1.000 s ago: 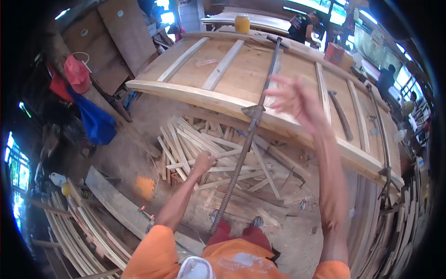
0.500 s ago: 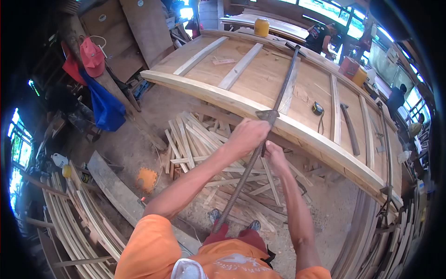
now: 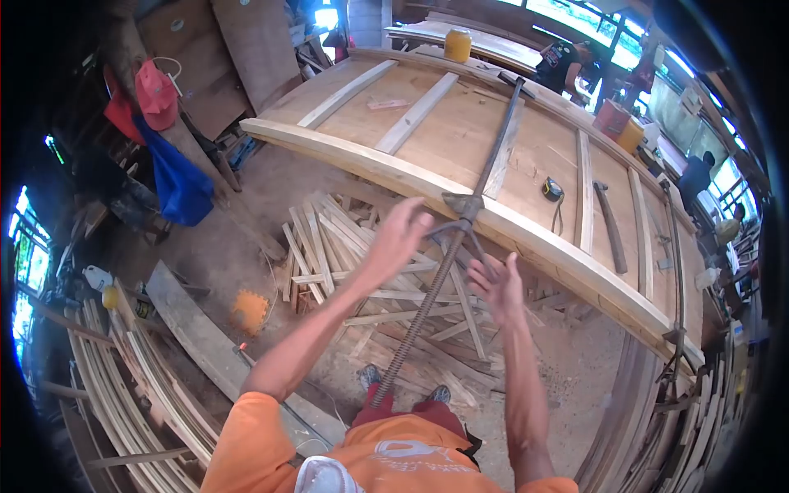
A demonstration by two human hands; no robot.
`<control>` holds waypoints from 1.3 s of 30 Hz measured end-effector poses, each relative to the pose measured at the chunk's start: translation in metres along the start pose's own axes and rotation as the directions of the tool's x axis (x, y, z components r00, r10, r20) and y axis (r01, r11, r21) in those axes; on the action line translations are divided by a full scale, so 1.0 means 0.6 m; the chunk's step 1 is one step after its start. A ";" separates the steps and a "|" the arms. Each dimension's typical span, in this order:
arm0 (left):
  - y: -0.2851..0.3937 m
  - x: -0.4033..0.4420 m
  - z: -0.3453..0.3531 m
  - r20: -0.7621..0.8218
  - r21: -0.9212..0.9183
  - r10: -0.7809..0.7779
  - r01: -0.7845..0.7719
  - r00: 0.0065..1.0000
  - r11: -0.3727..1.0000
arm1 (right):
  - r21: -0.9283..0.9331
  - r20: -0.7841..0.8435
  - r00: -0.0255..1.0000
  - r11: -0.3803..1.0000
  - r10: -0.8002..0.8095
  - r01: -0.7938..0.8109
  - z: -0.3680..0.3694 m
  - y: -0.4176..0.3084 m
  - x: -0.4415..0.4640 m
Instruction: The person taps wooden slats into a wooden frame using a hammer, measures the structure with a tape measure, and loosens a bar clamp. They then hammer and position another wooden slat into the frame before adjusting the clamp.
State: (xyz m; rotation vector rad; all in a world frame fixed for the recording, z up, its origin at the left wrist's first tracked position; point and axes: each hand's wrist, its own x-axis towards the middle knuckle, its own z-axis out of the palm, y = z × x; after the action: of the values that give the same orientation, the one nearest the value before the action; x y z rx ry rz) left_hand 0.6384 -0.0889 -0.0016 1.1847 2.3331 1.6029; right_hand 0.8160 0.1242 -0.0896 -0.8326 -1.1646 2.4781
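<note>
A long bar clamp (image 3: 496, 146) lies across a framed wooden panel (image 3: 362, 156), its jaw against the near rail. Its threaded rod (image 3: 413, 330) runs down toward my body, and a forked metal handle (image 3: 466, 228) sits on the rod just below the jaw. My left hand (image 3: 400, 238) is open just left of the handle, fingers apart and holding nothing. On the handle's other side my right hand (image 3: 499, 283) is open, palm up, near one of its prongs. A tape measure (image 3: 552, 190) and a hammer (image 3: 610, 226) rest on the panel.
Loose wood strips (image 3: 370, 271) are piled on the floor beneath the panel's near edge. A second bar clamp (image 3: 675, 271) spans the right end. Stacked strips (image 3: 136, 370) stand at lower left. Beyond the panel are a yellow jar (image 3: 458, 45) and a person in dark clothes (image 3: 559, 66).
Both hands have come off the clamp's rod and spread apart, after closing around it half a second ago. The forked handle now shows between them. Earlier, the right hand was raised over the panel.
</note>
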 end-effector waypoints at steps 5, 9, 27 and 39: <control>0.029 -0.020 0.057 0.299 0.217 -0.082 0.016 0.951 0.976 | 0.140 0.208 0.974 0.988 -0.092 0.063 0.052 -0.012 -0.009; -0.011 -0.050 0.080 0.295 0.218 -0.149 0.085 0.944 0.972 | -0.025 0.233 0.971 0.998 -0.054 0.062 0.065 -0.052 -0.015; 0.114 -0.271 0.010 0.369 0.238 -0.354 0.281 0.859 0.930 | -0.897 -0.220 0.681 -0.130 -0.698 -0.422 -0.449 -0.431 0.078; 0.126 -0.306 -0.001 0.534 0.271 -0.583 0.529 0.612 0.804 | -0.873 -0.010 0.721 -0.346 -0.693 -0.345 -0.518 -0.538 0.218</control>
State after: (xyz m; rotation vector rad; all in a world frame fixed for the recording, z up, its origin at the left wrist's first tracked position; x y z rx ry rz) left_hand 0.8079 -0.1919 -0.0033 0.6909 2.0403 0.7623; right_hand 0.9030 0.5813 -0.0487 -1.3142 -2.5729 -0.1098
